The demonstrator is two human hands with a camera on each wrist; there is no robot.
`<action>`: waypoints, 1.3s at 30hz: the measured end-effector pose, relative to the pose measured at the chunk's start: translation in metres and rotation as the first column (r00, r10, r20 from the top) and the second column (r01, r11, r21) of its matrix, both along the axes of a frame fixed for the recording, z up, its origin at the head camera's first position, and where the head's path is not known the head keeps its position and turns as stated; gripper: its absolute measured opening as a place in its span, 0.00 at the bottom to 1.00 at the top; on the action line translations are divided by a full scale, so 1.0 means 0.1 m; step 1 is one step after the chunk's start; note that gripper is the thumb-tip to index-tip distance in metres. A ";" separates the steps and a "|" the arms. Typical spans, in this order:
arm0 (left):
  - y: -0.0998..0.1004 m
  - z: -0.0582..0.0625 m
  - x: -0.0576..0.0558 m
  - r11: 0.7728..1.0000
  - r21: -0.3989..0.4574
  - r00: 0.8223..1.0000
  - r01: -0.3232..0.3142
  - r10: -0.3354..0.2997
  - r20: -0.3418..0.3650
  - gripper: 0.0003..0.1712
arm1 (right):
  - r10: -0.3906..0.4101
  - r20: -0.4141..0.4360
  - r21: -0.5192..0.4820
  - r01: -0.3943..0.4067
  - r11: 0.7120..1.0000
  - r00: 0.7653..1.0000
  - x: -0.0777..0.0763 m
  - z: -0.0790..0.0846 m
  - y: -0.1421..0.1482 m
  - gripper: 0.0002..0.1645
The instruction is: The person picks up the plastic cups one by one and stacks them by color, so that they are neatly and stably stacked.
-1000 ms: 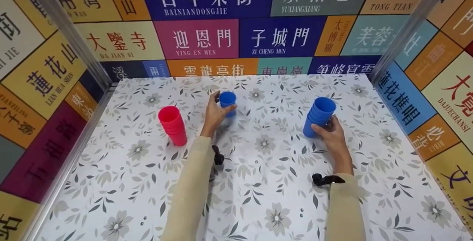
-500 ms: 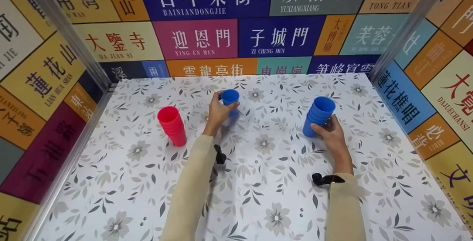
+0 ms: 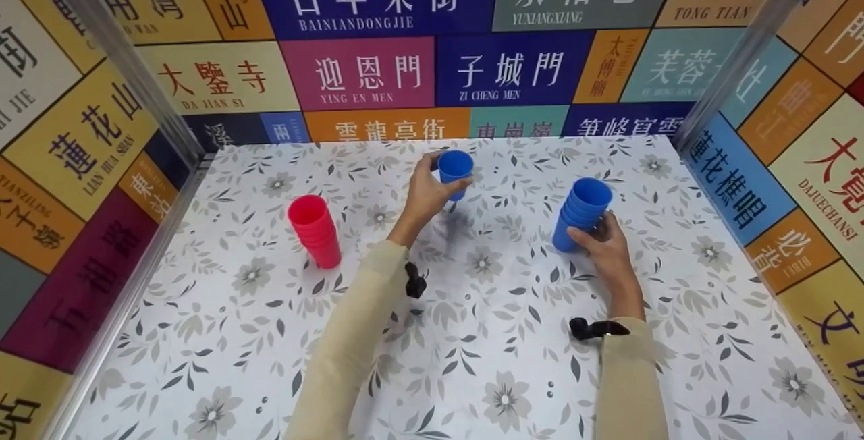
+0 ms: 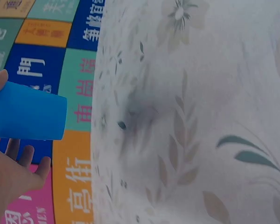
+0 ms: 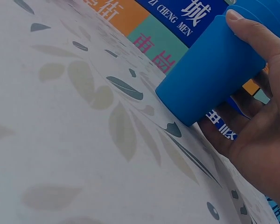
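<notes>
In the head view my left hand (image 3: 430, 191) grips a single blue cup (image 3: 456, 167) by its side, mouth up. The left wrist view shows that blue cup (image 4: 30, 112) raised off the tabletop, with a blurred shadow under it. To the right, my right hand (image 3: 611, 248) holds a stack of nested blue cups (image 3: 574, 221), thumb on the near side. From the right wrist view, the base of the stack (image 5: 210, 70) rests on the table. A stack of pink-red cups (image 3: 317, 234) stands upright at the left, apart from both hands.
A white cloth with grey flowers and leaves covers the table (image 3: 506, 352). Panels with large printed characters (image 3: 364, 72) rise behind it and along both sides. Clear upright posts (image 3: 746, 55) stand at the back corners.
My left hand has lifted the single blue cup off the table and carried it right, towards the blue stack. The right hand and both stacks have stayed in place.
</notes>
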State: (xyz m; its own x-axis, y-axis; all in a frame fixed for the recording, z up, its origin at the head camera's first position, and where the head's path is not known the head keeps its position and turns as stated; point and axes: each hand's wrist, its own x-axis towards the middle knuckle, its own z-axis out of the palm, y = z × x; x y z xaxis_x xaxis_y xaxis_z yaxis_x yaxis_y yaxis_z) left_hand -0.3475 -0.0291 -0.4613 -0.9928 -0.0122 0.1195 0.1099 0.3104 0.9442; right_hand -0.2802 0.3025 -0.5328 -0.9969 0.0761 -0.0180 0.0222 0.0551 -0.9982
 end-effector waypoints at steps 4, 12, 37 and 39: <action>0.11 0.10 0.05 0.999 -0.026 0.999 0.034 -0.034 -0.032 0.44 | 0.005 -0.007 0.002 -0.005 1.000 1.000 0.00 0.00 -0.01 0.48; 0.37 0.24 0.14 0.992 -0.099 0.994 0.083 -0.089 -0.061 0.44 | -0.009 -0.006 -0.001 0.009 1.000 1.000 0.01 0.01 0.00 0.48; 1.04 0.59 0.31 0.967 -0.115 0.967 0.227 -0.238 -0.091 0.44 | -0.016 0.020 0.102 0.014 0.995 1.000 0.00 -0.01 0.01 0.49; 1.09 0.60 0.31 0.966 -0.111 0.967 0.233 -0.242 -0.081 0.45 | -0.014 0.023 0.100 0.012 0.995 1.000 0.01 0.00 0.01 0.50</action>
